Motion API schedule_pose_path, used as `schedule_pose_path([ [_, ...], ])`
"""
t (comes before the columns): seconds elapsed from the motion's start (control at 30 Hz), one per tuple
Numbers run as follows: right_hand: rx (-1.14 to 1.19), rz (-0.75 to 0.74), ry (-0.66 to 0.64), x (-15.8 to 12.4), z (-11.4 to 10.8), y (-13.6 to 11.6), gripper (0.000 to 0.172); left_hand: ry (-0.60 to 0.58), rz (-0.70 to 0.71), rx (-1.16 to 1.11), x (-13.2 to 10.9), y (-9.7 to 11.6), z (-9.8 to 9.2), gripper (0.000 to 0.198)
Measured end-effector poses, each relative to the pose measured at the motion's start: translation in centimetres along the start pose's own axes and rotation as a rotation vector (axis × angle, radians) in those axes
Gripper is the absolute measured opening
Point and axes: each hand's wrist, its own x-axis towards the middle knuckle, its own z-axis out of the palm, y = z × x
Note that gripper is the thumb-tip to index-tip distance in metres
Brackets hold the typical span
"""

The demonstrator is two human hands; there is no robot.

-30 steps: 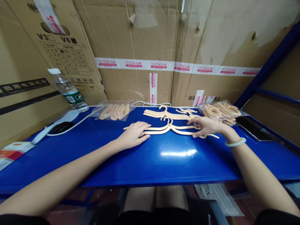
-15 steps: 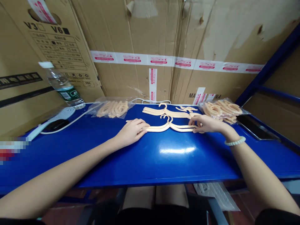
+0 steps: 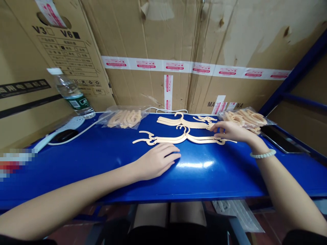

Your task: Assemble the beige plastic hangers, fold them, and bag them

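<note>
Just beyond our left hand (image 3: 160, 161), its fingers extended, lie folding hangers (image 3: 173, 140); our right hand (image 3: 228, 131) bends over their right end, grip unclear.

**Two rows in the middle, a flank on each side**

Centre of the table (image 3: 217, 180), and it's the front hangers (image 3: 171, 140) stretched crosswise, the rear hangers (image 3: 194, 125) right behind them, small loose pieces (image 3: 205, 118) behind that row's right half! The left hand (image 3: 159, 160) lies before the front hangers; the right hand (image 3: 231, 131) is at the right ends of both rows. Out left, one bagged bundle (image 3: 124, 118), with a bottle (image 3: 73, 95) farther left. Over right, another bagged bundle (image 3: 245, 117) behind the right hand, a flat device (image 3: 279, 140) to its right. And at the very back, cardboard (image 3: 143, 85)!
</note>
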Motion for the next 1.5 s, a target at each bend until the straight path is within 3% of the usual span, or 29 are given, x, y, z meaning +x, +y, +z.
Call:
schedule_pose_path([
  [0.1,-0.071,0.042,0.066,0.0,-0.3,0.4,0.035,-0.01,0.026,-0.018,0.0,0.2,0.0,0.031],
  [0.43,-0.152,0.128,0.02,-0.9,-2.0,2.0,0.039,0.014,-0.013,-0.085,-0.5,-0.7,0.7,0.03],
  [0.57,-0.097,0.118,-0.076,-0.9,-1.3,1.7,0.047,0.015,-0.015,-0.084,-0.6,-0.7,0.8,0.029],
  [0.73,-0.023,0.005,-0.113,0.2,0.4,0.0,0.058,0.0,-0.009,-0.046,-0.4,-0.6,0.3,0.029],
  [0.87,-0.035,-0.048,-0.141,0.8,1.1,-0.6,0.056,-0.005,-0.101,0.003,-0.6,-3.3,-1.8,0.034],
  [0.93,-0.046,-0.051,-0.149,0.9,1.2,-0.4,0.054,-0.014,-0.277,-0.02,-1.0,-5.6,-3.1,0.057],
  [1.0,-0.045,-0.047,-0.146,1.0,1.2,-0.2,0.051,-0.101,-0.363,-0.092,-1.5,-7.8,-4.0,0.073],
  [1.1,-0.036,-0.022,-0.154,1.0,1.1,0.0,0.045,-0.284,-0.362,-0.157,-2.2,-9.9,-4.7,0.061],
  [1.17,-0.031,-0.002,-0.158,0.9,1.0,0.0,0.041,-0.334,-0.34,-0.147,-2.4,-10.3,-4.7,0.047],
  [1.5,-0.028,-0.01,-0.128,1.2,1.3,0.3,0.037,-0.275,-0.208,-0.135,-2.6,-11.1,-4.5,0.021],
])
